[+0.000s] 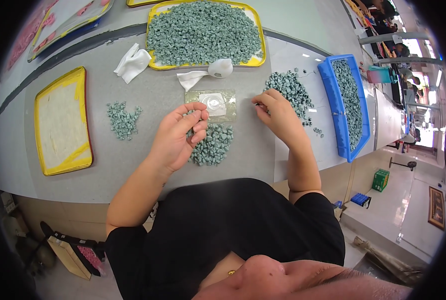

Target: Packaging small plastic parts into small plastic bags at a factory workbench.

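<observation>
My left hand (pixel 177 135) is closed, its thumb and fingertips together beside a white square with a small clear round piece (pixel 214 103). That square lies on a flat greenish plate (pixel 229 116). Whatever the left fingertips hold, if anything, is too small to make out. Below them on the table is a heap of small grey-green pieces (pixel 213 147). My right hand (pixel 279 116) is also closed, fingers pinched beside a pile of dark-and-green pieces (pixel 289 89); a tiny dark spot shows at its fingertips, its kind unclear.
A yellow-rimmed tray (pixel 255 62) full of grey-green pieces stands at the back. A white bottle (pixel 220 68) and white cloth (pixel 132 62) lie before it. Left are a small green pile (pixel 124 120) and a yellow-edged tray (pixel 85 145); right, a blue bin (pixel 341 120).
</observation>
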Available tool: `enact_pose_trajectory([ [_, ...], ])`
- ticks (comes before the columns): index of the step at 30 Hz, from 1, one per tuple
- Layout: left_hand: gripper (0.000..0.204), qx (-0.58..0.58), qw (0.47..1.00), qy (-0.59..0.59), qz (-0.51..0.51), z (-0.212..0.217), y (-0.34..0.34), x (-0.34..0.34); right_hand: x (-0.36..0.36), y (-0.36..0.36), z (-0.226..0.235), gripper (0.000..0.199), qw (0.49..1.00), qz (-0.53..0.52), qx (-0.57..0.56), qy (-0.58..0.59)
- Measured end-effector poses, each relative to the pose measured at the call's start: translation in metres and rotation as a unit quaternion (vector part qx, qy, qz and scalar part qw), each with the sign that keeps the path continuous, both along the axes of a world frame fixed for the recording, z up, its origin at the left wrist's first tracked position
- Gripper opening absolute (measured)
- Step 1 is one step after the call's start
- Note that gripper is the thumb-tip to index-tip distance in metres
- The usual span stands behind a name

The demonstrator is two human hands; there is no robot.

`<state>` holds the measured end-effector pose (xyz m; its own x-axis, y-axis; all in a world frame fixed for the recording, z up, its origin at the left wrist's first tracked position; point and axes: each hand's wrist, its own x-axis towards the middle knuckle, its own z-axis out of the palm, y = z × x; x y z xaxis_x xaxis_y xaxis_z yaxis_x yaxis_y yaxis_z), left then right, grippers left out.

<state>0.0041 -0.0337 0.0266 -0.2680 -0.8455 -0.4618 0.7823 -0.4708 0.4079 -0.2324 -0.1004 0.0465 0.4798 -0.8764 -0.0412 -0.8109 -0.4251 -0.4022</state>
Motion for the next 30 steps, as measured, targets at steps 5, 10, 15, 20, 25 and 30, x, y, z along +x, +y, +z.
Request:
enact_pose_trajectory([
  [5,0.015,-0.023,1.000,0.013,-0.013,-0.011,0.004,0.002,0.026,0.009,0.003,0.015,0.983,-0.027,0.080,-0.165],
  [10,0.019,-0.038,0.999,-0.012,-0.037,-0.014,0.008,-0.005,0.035,0.014,-0.004,0.016,0.971,0.017,0.028,-0.238],
  [15,0.024,-0.033,0.998,-0.042,-0.046,-0.012,0.010,-0.012,0.041,0.024,-0.008,0.017,0.950,0.017,0.029,-0.311],
  [20,0.021,-0.050,0.993,-0.071,-0.080,-0.010,0.013,-0.016,0.046,0.027,-0.014,0.018,0.923,0.026,0.068,-0.378],
  [25,0.027,-0.075,0.992,-0.093,-0.045,-0.017,0.015,-0.018,0.052,0.027,-0.020,0.019,0.936,0.091,-0.080,-0.331],
  [30,0.027,-0.120,0.966,-0.226,-0.047,-0.015,0.017,-0.019,0.053,0.028,-0.015,0.022,0.939,0.111,-0.149,-0.289],
])
